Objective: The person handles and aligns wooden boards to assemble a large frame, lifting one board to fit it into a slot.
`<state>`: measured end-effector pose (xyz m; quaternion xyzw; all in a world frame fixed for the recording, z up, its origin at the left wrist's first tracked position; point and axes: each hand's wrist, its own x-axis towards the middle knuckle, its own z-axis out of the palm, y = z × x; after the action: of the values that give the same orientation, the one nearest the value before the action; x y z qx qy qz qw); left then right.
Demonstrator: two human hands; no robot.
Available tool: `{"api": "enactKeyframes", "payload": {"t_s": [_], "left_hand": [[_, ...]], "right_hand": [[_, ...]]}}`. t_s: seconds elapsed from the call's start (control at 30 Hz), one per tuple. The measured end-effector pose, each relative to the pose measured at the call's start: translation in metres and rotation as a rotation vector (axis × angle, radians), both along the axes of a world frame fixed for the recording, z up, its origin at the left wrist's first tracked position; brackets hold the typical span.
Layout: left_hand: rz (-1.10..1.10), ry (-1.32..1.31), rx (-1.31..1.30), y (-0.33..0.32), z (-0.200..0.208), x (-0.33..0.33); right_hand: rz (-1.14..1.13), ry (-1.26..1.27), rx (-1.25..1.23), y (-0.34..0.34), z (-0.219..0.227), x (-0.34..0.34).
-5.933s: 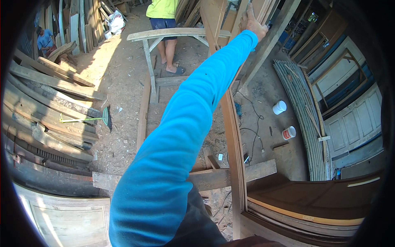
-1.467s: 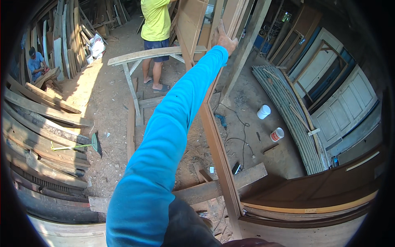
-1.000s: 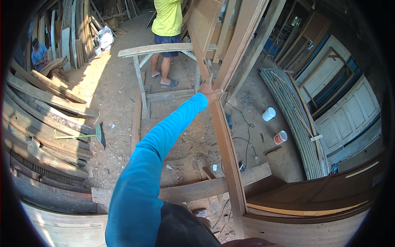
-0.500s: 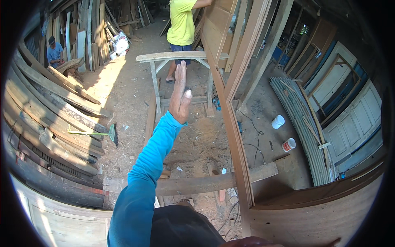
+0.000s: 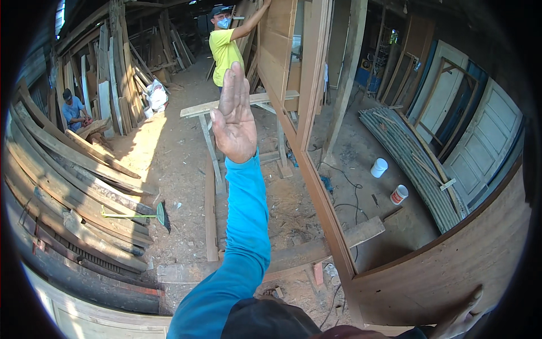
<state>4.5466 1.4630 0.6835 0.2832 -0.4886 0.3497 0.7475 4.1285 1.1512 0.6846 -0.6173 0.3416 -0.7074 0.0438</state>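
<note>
My left hand, in a blue sleeve, is raised in front of me with its palm toward me. Its fingers stretch upward, the thumb stands apart, and nothing is in it. At the lower right my right hand lies with outstretched fingers against the brown wooden panel. This panel belongs to a large panelled wooden frame standing on edge and running away from me to the right of my left hand. A co-worker in a yellow shirt has an arm up against its far end.
A wooden trestle stands beyond my left hand, and a beam crosses nearer me. Stacked planks and a green broom are at left. Two white buckets, cables and corrugated sheets lie right. Another person sits far left.
My left hand has turned from edge-on to show its palm, its thumb now apart. My right hand has come into view on the panel. The view has tilted up, showing more of the co-worker.
</note>
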Motion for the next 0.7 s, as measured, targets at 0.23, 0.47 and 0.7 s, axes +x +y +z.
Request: {"api": "enactKeyframes", "payload": {"t_s": [0.23,0.47,0.7], "left_hand": [[0.078,0.331,0.11,-0.016,-0.043,0.004],[0.269,0.652,0.554,-0.062,-0.092,0.057],[0.438,0.683,0.782,-0.092,-0.091,0.126]], "right_hand": [[-0.007,-0.008,0.017,0.002,-0.004,0.0],[0.038,-0.073,-0.049,0.013,0.0,0.017],[0.014,-0.081,0.006,0.009,-0.005,0.012]]}}
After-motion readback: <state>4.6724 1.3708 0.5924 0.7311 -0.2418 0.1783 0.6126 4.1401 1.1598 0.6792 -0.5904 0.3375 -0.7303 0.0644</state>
